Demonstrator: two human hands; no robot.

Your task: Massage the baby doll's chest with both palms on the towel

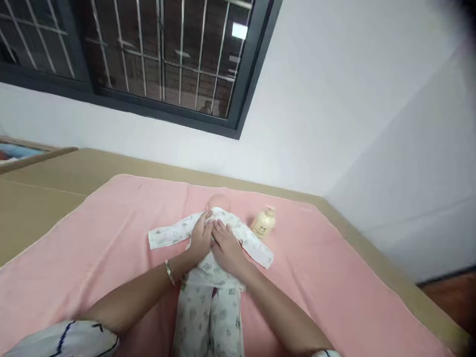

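What looks like a baby doll lies on its back, with a smooth pinkish head (219, 201) showing at the top. It wears a white printed top (210, 267) with both long sleeves spread to the sides, and matching printed trousers (193, 312). My left hand (201, 237) rests flat on the left part of the chest, fingers stretched out. Beside it, my right hand (227, 249) lies flat on the chest too, fingertips close to the left hand. Both hands hide the middle of the top. A cream bottle (263, 222) lies tilted near the right sleeve.
A pink blanket (305, 277) covers much of the tan padded surface (48, 203). White walls (320, 89) rise behind and to the right. A dark-framed window (163, 106) with bars is above. At the far left is a wooden-edged box (37, 157).
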